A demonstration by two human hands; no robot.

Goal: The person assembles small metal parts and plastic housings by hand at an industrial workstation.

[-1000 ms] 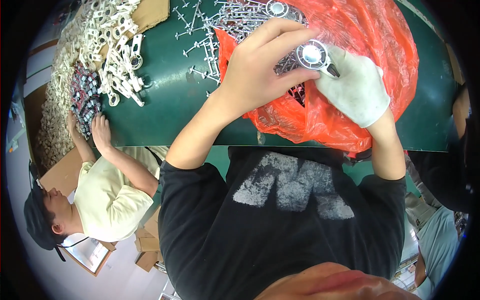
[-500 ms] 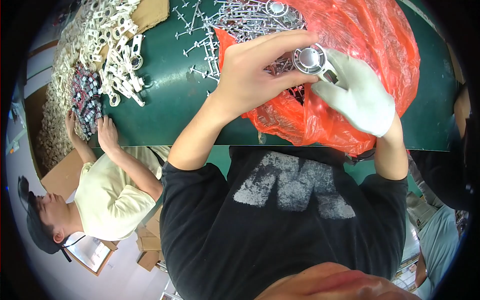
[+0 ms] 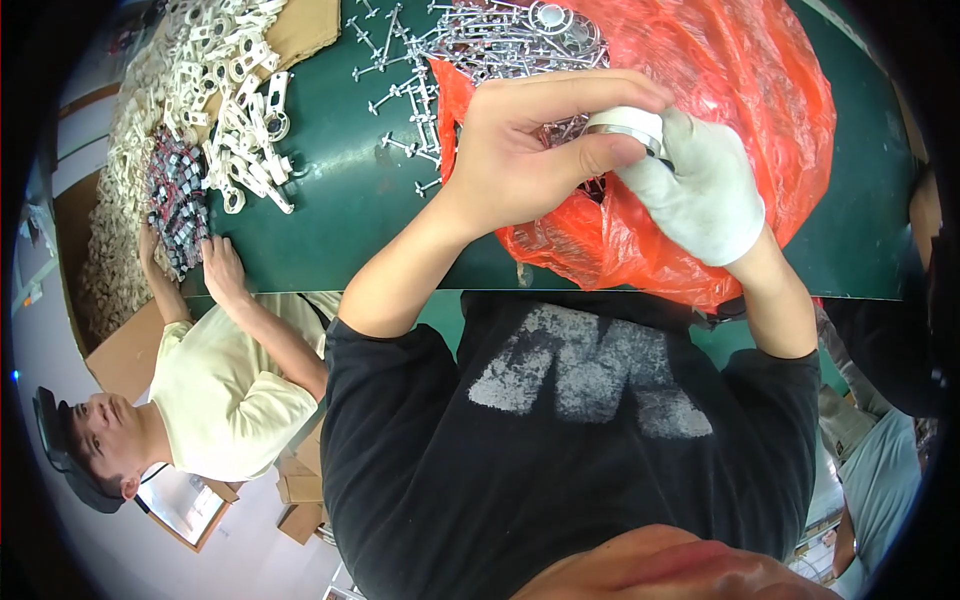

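Observation:
A white plastic part with a round, silver-rimmed head [image 3: 634,124] is tilted up between my hands, above the red bag. My bare left hand [image 3: 545,145] closes thumb and fingers around the head from the left. My right hand [image 3: 700,190], in a white glove, grips the part from the right and hides its handle end. Beneath them the red plastic bag [image 3: 740,60] lies crumpled, with dark small pieces showing in its opening. Silver rod-like pieces [image 3: 480,50] and a silver ring part [image 3: 552,17] are piled beside it.
The green table [image 3: 340,150] runs across, its front edge close to my body. At left are heaped white handle parts [image 3: 245,140] and a bundle of dark wired pieces [image 3: 178,200]. A co-worker's hands [image 3: 225,270] touch that bundle. Cardboard [image 3: 305,35] lies at the back.
The part has been turned in my hands: its silver spoked face showed before, and now its white side and rim show. My gloved hand has shifted slightly left. The co-worker's head has tilted.

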